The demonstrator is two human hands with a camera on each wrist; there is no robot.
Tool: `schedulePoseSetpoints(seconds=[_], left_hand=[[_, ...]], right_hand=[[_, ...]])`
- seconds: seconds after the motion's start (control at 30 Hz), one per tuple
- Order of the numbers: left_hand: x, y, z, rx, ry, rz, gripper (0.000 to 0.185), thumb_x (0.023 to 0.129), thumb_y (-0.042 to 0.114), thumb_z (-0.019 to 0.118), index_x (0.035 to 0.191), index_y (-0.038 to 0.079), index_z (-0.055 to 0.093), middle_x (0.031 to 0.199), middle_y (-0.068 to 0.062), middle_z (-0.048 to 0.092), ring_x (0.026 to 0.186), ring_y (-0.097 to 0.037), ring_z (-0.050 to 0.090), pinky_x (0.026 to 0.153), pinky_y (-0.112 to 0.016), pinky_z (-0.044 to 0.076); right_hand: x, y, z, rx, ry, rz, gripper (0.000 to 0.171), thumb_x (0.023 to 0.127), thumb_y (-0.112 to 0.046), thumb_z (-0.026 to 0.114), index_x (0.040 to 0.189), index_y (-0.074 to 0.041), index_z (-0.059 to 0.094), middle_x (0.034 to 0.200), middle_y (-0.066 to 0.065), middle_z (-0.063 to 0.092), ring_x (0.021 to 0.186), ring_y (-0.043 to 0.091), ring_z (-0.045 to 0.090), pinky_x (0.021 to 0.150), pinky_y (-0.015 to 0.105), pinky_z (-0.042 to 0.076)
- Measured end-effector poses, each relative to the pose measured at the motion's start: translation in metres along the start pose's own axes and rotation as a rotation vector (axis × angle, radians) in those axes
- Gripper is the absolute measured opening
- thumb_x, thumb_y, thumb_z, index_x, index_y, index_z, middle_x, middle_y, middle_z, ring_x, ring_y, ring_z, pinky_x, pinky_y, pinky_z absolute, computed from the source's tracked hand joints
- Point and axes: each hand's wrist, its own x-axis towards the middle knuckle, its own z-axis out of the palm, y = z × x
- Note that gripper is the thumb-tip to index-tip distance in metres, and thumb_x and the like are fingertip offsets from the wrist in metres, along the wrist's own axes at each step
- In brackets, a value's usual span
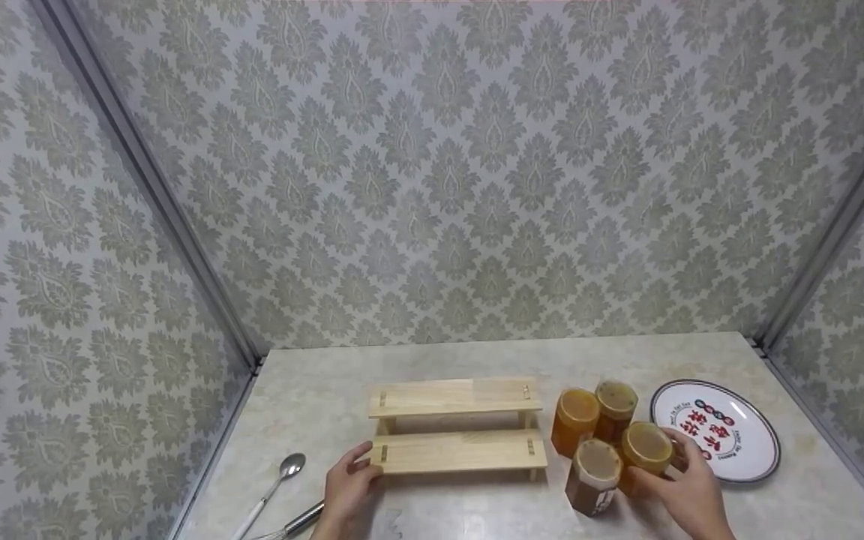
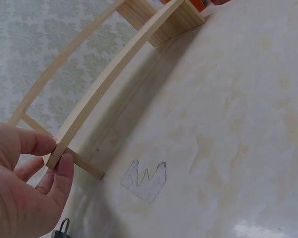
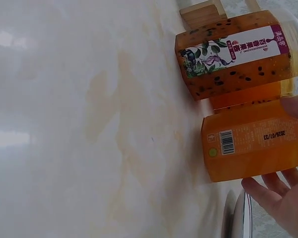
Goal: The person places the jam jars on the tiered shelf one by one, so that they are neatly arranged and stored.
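A small two-tier wooden shelf [image 1: 456, 427] stands on the marble table. My left hand [image 1: 353, 480] pinches the left end of its lower board [image 2: 104, 87] between thumb [image 2: 64, 166] and forefinger. To the right of the shelf several honey-coloured jars stand in a cluster. My right hand [image 1: 683, 487] grips the front right one, an orange jar [image 1: 648, 448] [image 3: 253, 144], with the thumb on one side and the fingers [image 3: 275, 191] on the other. Beside it stands a jar with a passion-fruit label [image 3: 233, 54] [image 1: 593, 476].
A white plate with red print [image 1: 747, 457] lies right of the jars, its rim [image 3: 238, 218] near my right hand. A spoon [image 1: 274, 487] and a whisk handle [image 1: 301, 519] lie at the front left. Patterned walls close in the table on three sides.
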Motion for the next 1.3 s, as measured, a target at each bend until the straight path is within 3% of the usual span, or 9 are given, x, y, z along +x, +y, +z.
schedulePoseSetpoints(seconds=[0.27, 0.47, 0.7, 0.87, 1.13, 1.3], left_hand=[[0.000, 0.001, 0.001, -0.005, -0.001, 0.009, 0.059, 0.073, -0.006, 0.063, 0.131, -0.004, 0.052, 0.112, -0.026, 0.060, 0.089, -0.024, 0.065, 0.074, -0.037, 0.056], [-0.001, 0.000, -0.001, -0.007, -0.012, 0.051, 0.058, 0.073, -0.008, 0.063, 0.129, -0.007, 0.052, 0.110, -0.027, 0.060, 0.089, -0.025, 0.064, 0.074, -0.038, 0.056], [-0.002, 0.001, 0.000, -0.001, -0.005, 0.037, 0.058, 0.073, -0.007, 0.063, 0.130, -0.005, 0.053, 0.111, -0.025, 0.058, 0.089, -0.024, 0.064, 0.075, -0.037, 0.056], [-0.002, 0.001, 0.000, -0.013, 0.000, 0.057, 0.057, 0.072, -0.008, 0.062, 0.129, -0.007, 0.053, 0.110, -0.026, 0.059, 0.091, -0.025, 0.063, 0.075, -0.036, 0.056], [-0.001, 0.000, 0.001, -0.030, -0.001, 0.059, 0.058, 0.071, -0.010, 0.062, 0.128, -0.008, 0.052, 0.112, -0.027, 0.059, 0.094, -0.026, 0.063, 0.078, -0.036, 0.055], [-0.001, -0.001, 0.002, -0.038, -0.007, 0.059, 0.057, 0.072, -0.011, 0.062, 0.128, -0.009, 0.052, 0.112, -0.027, 0.058, 0.095, -0.026, 0.062, 0.078, -0.036, 0.055]], right_hand=[[-0.001, -0.003, -0.003, -0.010, -0.015, 0.050, 0.103, 0.063, -0.038, 0.087, 0.145, -0.009, 0.031, 0.142, 0.020, 0.041, 0.126, 0.040, 0.041, 0.100, 0.047, 0.042], [-0.004, -0.010, -0.011, -0.067, 0.033, -0.014, 0.101, 0.064, -0.040, 0.086, 0.145, -0.010, 0.033, 0.137, 0.019, 0.046, 0.123, 0.035, 0.047, 0.097, 0.040, 0.045], [-0.005, -0.028, -0.025, -0.113, 0.081, -0.064, 0.099, 0.065, -0.046, 0.083, 0.144, -0.010, 0.036, 0.130, 0.018, 0.052, 0.115, 0.033, 0.051, 0.090, 0.040, 0.050], [-0.004, -0.041, -0.035, -0.142, 0.111, -0.129, 0.094, 0.066, -0.045, 0.083, 0.142, -0.010, 0.039, 0.125, 0.014, 0.056, 0.108, 0.029, 0.055, 0.077, 0.023, 0.053], [-0.003, -0.067, -0.043, -0.153, 0.112, -0.206, 0.087, 0.067, -0.042, 0.083, 0.139, -0.013, 0.043, 0.121, 0.009, 0.060, 0.096, 0.009, 0.056, 0.072, 0.018, 0.052], [-0.002, -0.083, -0.045, -0.147, 0.100, -0.249, 0.087, 0.067, -0.042, 0.084, 0.139, -0.014, 0.043, 0.121, 0.008, 0.059, 0.099, 0.016, 0.055, 0.073, 0.015, 0.050]])
